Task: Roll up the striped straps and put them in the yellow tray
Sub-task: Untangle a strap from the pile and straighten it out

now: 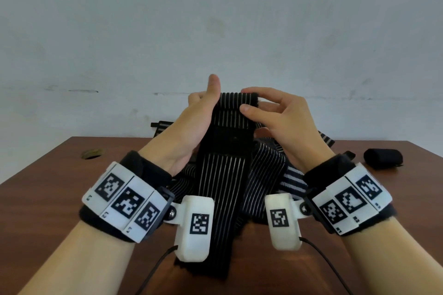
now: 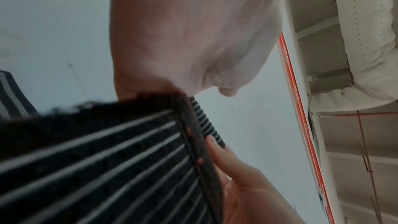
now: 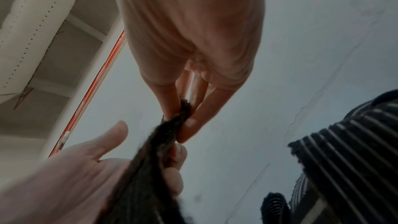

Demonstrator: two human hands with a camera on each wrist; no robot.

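Note:
I hold a black strap with thin white stripes [image 1: 223, 175] upright above the table. Its lower end trails down to the table's near edge. My left hand [image 1: 206, 96] grips the strap's upper left edge, thumb pointing up and fingers curled behind it. My right hand [image 1: 248, 100] pinches the folded top end between thumb and fingers. The right wrist view shows that pinch on the strap's end [image 3: 183, 115], with the left hand [image 3: 86, 168] beside it. In the left wrist view the strap [image 2: 107, 159] runs under my palm. The yellow tray is not in view.
A heap of more striped straps [image 1: 268, 170] lies on the brown table [image 1: 60, 187] behind the held one. A rolled black strap [image 1: 383, 158] sits at the right. There is a round hole [image 1: 91, 153] in the tabletop at the left. A pale wall stands behind.

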